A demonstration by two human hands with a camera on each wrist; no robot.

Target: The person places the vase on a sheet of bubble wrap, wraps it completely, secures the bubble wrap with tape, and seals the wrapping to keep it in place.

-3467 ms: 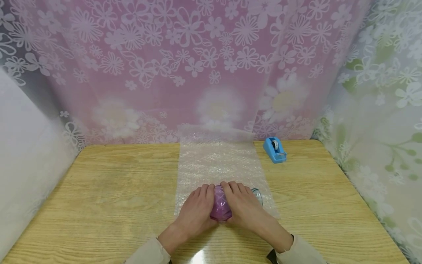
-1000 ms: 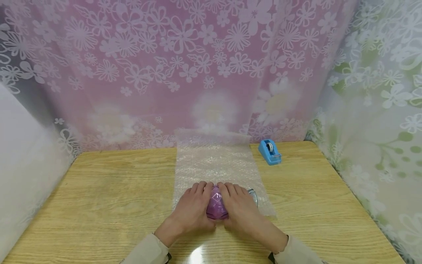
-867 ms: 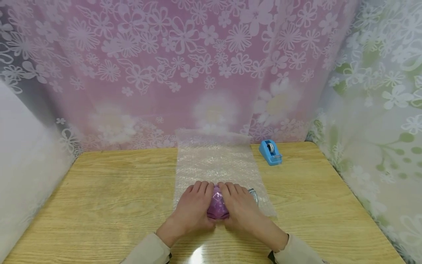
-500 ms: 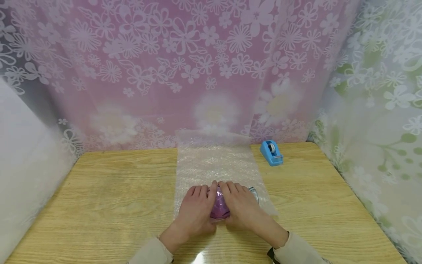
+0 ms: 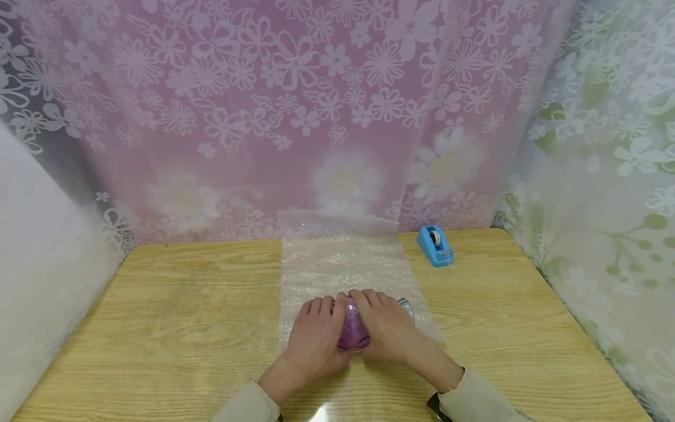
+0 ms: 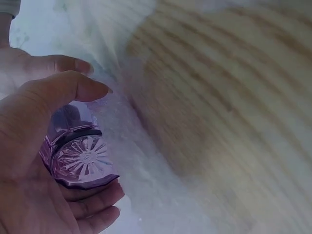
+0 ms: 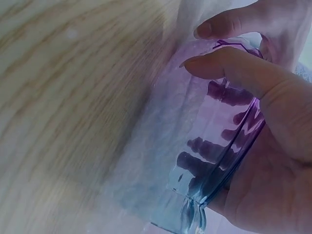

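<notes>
A pink curtain [image 5: 237, 164] (printed with white flowers [image 5: 383, 63]) hangs behind a wooden table [image 5: 184, 305], where light [image 5: 319, 414] glints.

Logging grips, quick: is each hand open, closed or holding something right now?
Left hand: holding the glass, fingers curled round its purple base end.
Right hand: holding the same glass, nearer its blue end.
</notes>
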